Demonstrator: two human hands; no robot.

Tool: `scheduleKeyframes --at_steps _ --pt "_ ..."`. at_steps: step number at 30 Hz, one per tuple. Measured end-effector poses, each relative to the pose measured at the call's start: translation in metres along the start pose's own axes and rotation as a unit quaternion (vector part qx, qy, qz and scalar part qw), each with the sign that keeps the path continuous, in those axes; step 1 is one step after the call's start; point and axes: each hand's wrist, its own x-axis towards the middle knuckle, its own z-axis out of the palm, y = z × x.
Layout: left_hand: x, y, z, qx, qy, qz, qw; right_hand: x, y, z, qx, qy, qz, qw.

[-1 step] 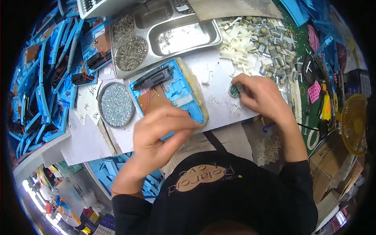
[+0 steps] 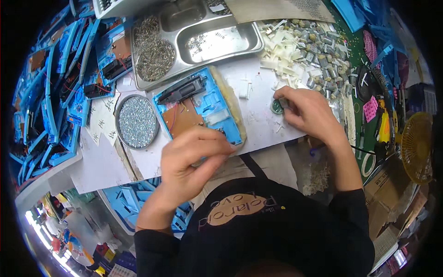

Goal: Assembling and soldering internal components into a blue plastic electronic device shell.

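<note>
On the white work surface lies a light blue plastic housing (image 2: 221,102) with a black battery-box-like part (image 2: 181,91), a brown board (image 2: 184,116) and thin wires inside. My left hand (image 2: 191,154) is over its near edge, thumb and forefinger pinched together; whatever they hold is hidden. To the right, the fingers of my right hand (image 2: 309,111) close around the edge of a small round green piece (image 2: 276,108). A small white plastic part (image 2: 244,88) lies between the housing and that hand.
A round dish of shiny metal pins (image 2: 136,122) sits left of the housing. Behind is a steel compartment tray (image 2: 184,69) with small metal parts. White plastic pieces (image 2: 281,51) and small metal motors (image 2: 323,55) are heaped at back right. Blue housings (image 2: 50,92) crowd the left.
My left hand has shifted slightly right and its pinch stays closed. My right hand stays almost in place at the green piece.
</note>
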Motion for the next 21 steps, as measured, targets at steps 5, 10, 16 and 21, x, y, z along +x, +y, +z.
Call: scheduleKeyframes --at_steps 5,10,16,21 --pt "-0.029 -0.011 0.024 -0.060 0.076 -0.076 0.992 0.000 -0.015 -0.011 0.148 -0.020 0.047 0.988" --pt "-0.035 -0.027 0.040 -0.075 0.119 -0.100 0.985 -0.006 -0.064 0.012 0.567 -0.061 0.099 0.816" --pt "-0.039 -0.033 0.039 -0.099 0.127 -0.110 0.981 0.009 -0.078 0.033 0.636 -0.162 0.101 0.748" --pt "-0.042 -0.034 0.039 -0.119 0.131 -0.112 0.978 0.015 -0.083 0.036 0.613 -0.168 0.106 0.765"
